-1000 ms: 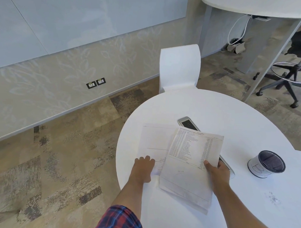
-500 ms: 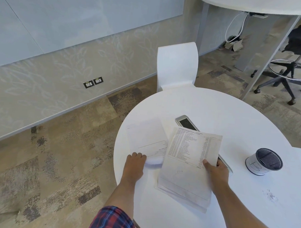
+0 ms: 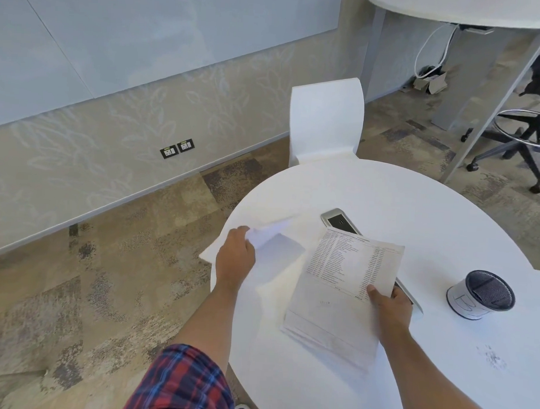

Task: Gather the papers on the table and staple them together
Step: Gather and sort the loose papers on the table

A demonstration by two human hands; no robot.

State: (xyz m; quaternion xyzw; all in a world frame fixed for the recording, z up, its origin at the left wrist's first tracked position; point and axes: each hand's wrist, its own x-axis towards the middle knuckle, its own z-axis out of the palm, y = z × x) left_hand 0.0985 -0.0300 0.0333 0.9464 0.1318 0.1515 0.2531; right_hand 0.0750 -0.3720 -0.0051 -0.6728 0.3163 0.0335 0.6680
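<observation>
1. Round white laminate counter [image 3: 385, 202]: carries all task items. A white moulded chair [image 3: 326, 120] stands at its far edge.

2. Sheaf of printed white papers, columns of small text on the top sheet [image 3: 345, 292]: lies near the middle of the counter, long axis running from the near edge away toward the far right. Right hand [image 3: 392, 306] pinches its right edge, thumb on top, other fingers under and out of sight; grip closed on the sheaf.

3. Loose blank white sheet [image 3: 276, 250]: left of the sheaf, partly lifted and curled, one corner jutting past the counter's left rim. Left hand [image 3: 234, 259] has its grip closed on the sheet's upper left portion, paper bunching at the fingers.

4. Small white cylindrical cup with a dark mesh top [image 3: 481, 296]: right of the sheaf, well apart from it.

5. Flat silver device with a dark panel [image 3: 338, 220]: its far end shows just beyond the sheaf's top edge and the rest runs beneath the papers. Possibly the stapler; cannot tell.

Governing relation, as judged: the loose sheet lies left of the sheaf and just beside it, already in the left hand. The coming move probably carries it rightward onto the sheaf, turned so its long axis matches. Stapling not yet done.
</observation>
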